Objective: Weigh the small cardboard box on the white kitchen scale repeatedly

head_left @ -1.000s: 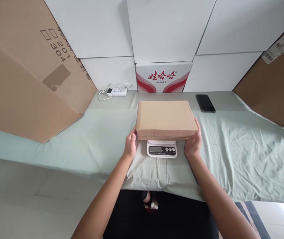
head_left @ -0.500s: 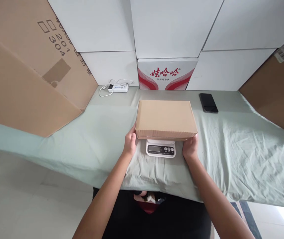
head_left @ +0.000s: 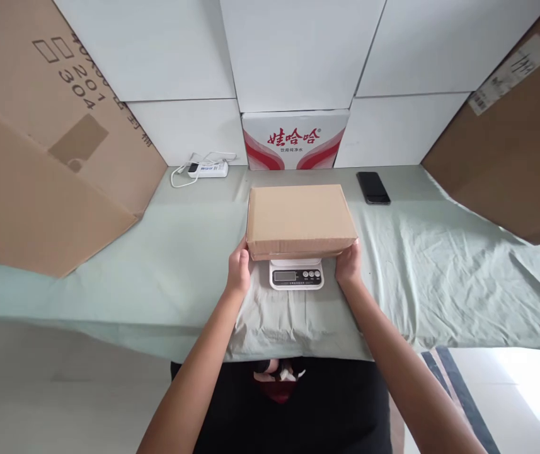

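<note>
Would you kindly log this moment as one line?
left hand: on cardboard box left corner | right hand: on right corner | box: atop scale | display: unreadable | phone: behind-right

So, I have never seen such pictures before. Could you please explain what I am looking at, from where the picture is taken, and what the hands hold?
A camera worn on a person's head looks forward and down at that person's own bare hands. The left hand and right hand grip the near corners of a flat brown cardboard box. The box sits over a small white digital scale, on a table covered by a pale green cloth. Further back lie a black phone, a white power strip and a red-and-white carton.
</note>
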Demonstrator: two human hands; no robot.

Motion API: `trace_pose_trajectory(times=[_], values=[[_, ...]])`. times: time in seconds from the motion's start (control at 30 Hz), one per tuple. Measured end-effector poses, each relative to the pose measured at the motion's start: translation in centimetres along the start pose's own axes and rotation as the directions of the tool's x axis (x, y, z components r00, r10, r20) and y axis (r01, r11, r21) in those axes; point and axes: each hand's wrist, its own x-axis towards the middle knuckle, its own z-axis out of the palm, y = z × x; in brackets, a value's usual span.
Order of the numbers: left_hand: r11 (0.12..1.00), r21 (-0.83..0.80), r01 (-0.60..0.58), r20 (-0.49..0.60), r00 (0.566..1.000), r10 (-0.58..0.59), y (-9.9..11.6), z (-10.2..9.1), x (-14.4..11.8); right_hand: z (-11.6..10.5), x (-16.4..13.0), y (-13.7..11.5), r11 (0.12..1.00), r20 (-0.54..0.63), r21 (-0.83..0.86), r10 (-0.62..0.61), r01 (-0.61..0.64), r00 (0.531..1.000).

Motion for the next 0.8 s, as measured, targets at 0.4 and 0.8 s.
trace_pose_trajectory(times=[0.4,0.8], values=[[0.998,0.000,-0.068,0.047,0.997,0.068,0.5,0.2,0.2,0.4,0.6,0.0,0.999,-0.034,-0.044,-0.024,0.022,0.999],[0.990,0.000,-0.142,0.080,0.987,0.142,1.8,0.0,0.1,-1.3,-0.5,-3.0,0.932,0.274,-0.203,-0.241,0.301,0.931]])
